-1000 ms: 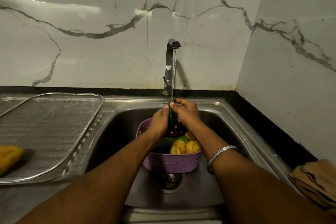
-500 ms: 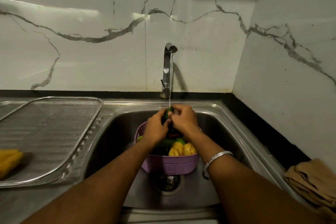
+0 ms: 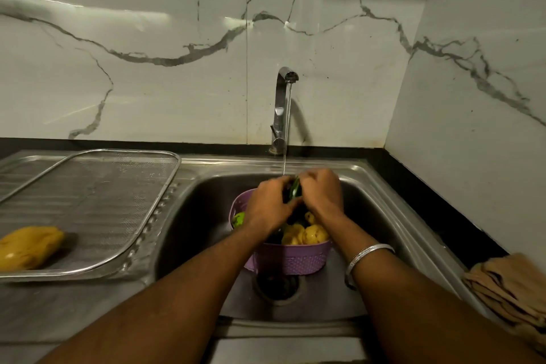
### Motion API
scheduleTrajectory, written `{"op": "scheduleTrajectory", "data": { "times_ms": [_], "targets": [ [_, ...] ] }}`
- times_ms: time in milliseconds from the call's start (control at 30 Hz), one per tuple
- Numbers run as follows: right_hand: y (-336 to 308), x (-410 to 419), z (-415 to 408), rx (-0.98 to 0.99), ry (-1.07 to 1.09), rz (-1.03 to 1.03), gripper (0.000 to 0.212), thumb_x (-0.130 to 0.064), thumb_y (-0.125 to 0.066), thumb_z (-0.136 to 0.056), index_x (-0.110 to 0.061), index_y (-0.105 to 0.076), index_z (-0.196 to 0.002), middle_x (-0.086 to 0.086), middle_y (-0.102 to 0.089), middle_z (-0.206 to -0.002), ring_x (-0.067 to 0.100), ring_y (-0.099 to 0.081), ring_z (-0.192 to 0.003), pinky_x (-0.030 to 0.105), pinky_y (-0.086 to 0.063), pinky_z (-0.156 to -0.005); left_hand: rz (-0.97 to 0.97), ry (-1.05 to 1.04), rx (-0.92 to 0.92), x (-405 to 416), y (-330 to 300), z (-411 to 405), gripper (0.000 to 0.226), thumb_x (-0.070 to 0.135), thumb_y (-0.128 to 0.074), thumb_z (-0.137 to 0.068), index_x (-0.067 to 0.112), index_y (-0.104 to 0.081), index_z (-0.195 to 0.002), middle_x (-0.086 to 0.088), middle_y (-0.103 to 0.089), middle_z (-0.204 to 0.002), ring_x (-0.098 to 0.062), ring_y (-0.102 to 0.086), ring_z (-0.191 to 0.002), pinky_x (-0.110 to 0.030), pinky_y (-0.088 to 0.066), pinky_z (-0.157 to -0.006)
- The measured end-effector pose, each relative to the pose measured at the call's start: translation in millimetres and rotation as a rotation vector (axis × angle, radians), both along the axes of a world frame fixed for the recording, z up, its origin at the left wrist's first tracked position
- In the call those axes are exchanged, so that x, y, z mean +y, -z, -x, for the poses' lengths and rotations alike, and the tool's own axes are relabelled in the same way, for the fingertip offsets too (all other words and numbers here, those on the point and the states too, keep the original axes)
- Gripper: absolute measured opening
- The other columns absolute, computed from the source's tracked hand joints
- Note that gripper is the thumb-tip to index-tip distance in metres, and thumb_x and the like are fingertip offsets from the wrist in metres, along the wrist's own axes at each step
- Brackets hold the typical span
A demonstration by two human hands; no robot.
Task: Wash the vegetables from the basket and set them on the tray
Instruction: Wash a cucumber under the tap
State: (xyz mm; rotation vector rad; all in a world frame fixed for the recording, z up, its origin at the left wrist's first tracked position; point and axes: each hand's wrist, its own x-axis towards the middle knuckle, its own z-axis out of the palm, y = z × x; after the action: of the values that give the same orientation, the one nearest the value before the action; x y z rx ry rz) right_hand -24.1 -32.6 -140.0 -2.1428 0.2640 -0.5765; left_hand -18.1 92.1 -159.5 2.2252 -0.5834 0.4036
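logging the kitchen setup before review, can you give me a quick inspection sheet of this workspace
surface: steel sink with drainboard, tap running
job's things: purple basket in the sink holding yellow and green vegetables; dark green vegetable under the water; mesh tray on the drainboard with one yellow vegetable
clutter: tan cloth on the right counter
grippers: left hand and right hand both grip the dark green vegetable, fingers curled
cables: nothing seen
surroundings: marble wall, black counter edge
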Motion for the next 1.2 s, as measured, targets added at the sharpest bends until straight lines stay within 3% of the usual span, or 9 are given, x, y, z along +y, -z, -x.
{"op": "scheduleTrajectory", "data": {
  "times_ms": [133,300,467,567,733,867,1000,1033,1200],
  "targets": [
    [-22,9,5,-0.554,0.030,-0.016,0.026,-0.027,-0.046,-0.094,-0.020,-0.071,-0.096,-0.001,-0.072,-0.085,0.017,-0.066,-0.078,0.029,-0.050,-0.066,0.238,0.044,-0.319,-8,-23,8,0.046,0.024,-0.070,-0.090,0.021,-0.059,-0.134,0.004,-0.067,-0.116,-0.009,-0.063,-0.100,-0.024,-0.054,-0.086],
    [1,0,4,0.016,0.068,0.103,0.031,-0.032,-0.052,-0.100,-0.016,-0.070,-0.081,0.003,-0.069,-0.078,0.025,-0.069,-0.081,0.032,-0.051,-0.066,-0.009,0.044,-0.029,-1,-2,3,0.039,0.023,-0.075,-0.087,0.018,-0.066,-0.125,-0.001,-0.072,-0.113,-0.017,-0.068,-0.103,-0.038,-0.057,-0.091],
    [-33,12,11,-0.640,0.040,0.099,0.025,-0.023,-0.046,-0.097,-0.017,-0.069,-0.090,-0.001,-0.069,-0.076,0.014,-0.063,-0.067,0.027,-0.048,-0.058,0.264,0.072,-0.365,-6,-26,12,0.045,0.021,-0.068,-0.090,0.017,-0.058,-0.134,0.001,-0.065,-0.115,-0.010,-0.062,-0.100,-0.023,-0.055,-0.085],
    [-11,10,9,-0.215,0.088,0.201,0.028,-0.032,-0.050,-0.099,-0.019,-0.073,-0.088,0.000,-0.071,-0.079,0.021,-0.068,-0.076,0.030,-0.049,-0.062,0.096,0.023,-0.197,-3,-9,8,0.039,0.020,-0.073,-0.085,0.019,-0.066,-0.123,0.000,-0.071,-0.110,-0.014,-0.066,-0.097,-0.039,-0.058,-0.086],
    [-40,13,12,-0.708,0.038,0.106,0.025,-0.026,-0.046,-0.100,-0.015,-0.067,-0.090,-0.003,-0.065,-0.070,0.010,-0.061,-0.060,0.024,-0.044,-0.053,0.280,0.053,-0.445,-6,-31,17,0.041,0.017,-0.069,-0.090,0.014,-0.060,-0.131,-0.001,-0.063,-0.109,-0.013,-0.061,-0.093,-0.025,-0.054,-0.078],
    [-9,9,10,-0.265,0.119,0.225,0.030,-0.037,-0.051,-0.098,-0.018,-0.069,-0.083,0.000,-0.069,-0.074,0.018,-0.066,-0.068,0.032,-0.051,-0.062,0.049,0.022,-0.301,-3,-11,14,0.036,0.020,-0.074,-0.086,0.015,-0.066,-0.121,-0.002,-0.067,-0.108,-0.016,-0.062,-0.095,-0.041,-0.056,-0.083],
    [-49,16,23,-0.825,0.076,0.117,0.024,-0.023,-0.050,-0.102,-0.013,-0.066,-0.088,-0.004,-0.063,-0.067,0.008,-0.056,-0.056,0.021,-0.039,-0.052,0.310,-0.020,-0.569,-10,-35,22,0.041,0.017,-0.069,-0.090,0.015,-0.061,-0.130,-0.003,-0.058,-0.104,-0.015,-0.058,-0.089,-0.024,-0.051,-0.072],
    [-53,18,23,-0.822,0.089,0.160,0.024,-0.024,-0.048,-0.103,-0.013,-0.066,-0.090,-0.004,-0.062,-0.068,0.008,-0.057,-0.057,0.020,-0.039,-0.052,0.344,-0.028,-0.555,-12,-36,21,0.039,0.016,-0.070,-0.090,0.015,-0.061,-0.128,-0.002,-0.060,-0.105,-0.015,-0.059,-0.090,-0.025,-0.052,-0.073],
    [7,-2,4,0.043,0.063,0.137,0.035,-0.038,-0.050,-0.100,-0.014,-0.070,-0.084,0.004,-0.071,-0.081,0.023,-0.068,-0.078,0.029,-0.049,-0.069,0.016,0.009,-0.033,-5,-1,11,0.036,0.025,-0.072,-0.082,0.024,-0.071,-0.118,0.001,-0.075,-0.106,-0.016,-0.069,-0.093,-0.040,-0.059,-0.083]
  ]
}}
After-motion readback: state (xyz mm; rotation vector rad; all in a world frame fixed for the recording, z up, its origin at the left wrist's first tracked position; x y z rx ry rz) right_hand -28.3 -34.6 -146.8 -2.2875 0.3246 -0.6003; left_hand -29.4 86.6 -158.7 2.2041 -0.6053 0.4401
